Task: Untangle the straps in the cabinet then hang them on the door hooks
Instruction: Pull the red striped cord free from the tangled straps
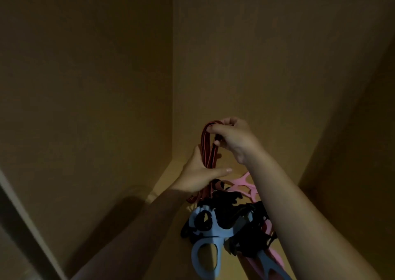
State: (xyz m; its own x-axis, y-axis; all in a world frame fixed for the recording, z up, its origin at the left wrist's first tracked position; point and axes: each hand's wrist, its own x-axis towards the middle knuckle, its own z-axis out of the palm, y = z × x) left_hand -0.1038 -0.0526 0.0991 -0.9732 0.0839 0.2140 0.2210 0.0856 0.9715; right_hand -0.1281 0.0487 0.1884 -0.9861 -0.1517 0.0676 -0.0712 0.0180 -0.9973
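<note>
- The dark red woven strap (206, 145), edged with darker stripes, rises out of the heap of tangled straps as a narrow folded loop. Its doubled lengths run side by side, above and just behind the heap.
- The right hand (232, 137) is above the heap at the top of that loop. Its fingers are curled in and pinch the bend of the red strap between thumb and fingertips.
- The left hand (198, 173) is lower, between the right hand and the heap. The red strap passes through its palm, with the thumb lying straight across the front and the fingers behind it, so the hand holds the strap loosely.
- Below the left hand, a short tail of the red strap hangs down to the heap's upper left edge.
- The heap lies on the floor of the brown wooden cabinet (85, 87), near the back corner.
- The light blue rubbery strap (205, 256), flat with large oval cut-outs, lies across the front of the heap, nearest the camera.
- The black straps (226, 215) are knotted through the heap's middle, over and under the blue one.
- The pink rubbery strap (245, 183), with web-like cut-outs, shows at the back of the heap and again along its right side, partly under the right forearm.
- The light is dim, so how the strands cross inside the heap cannot be told.
</note>
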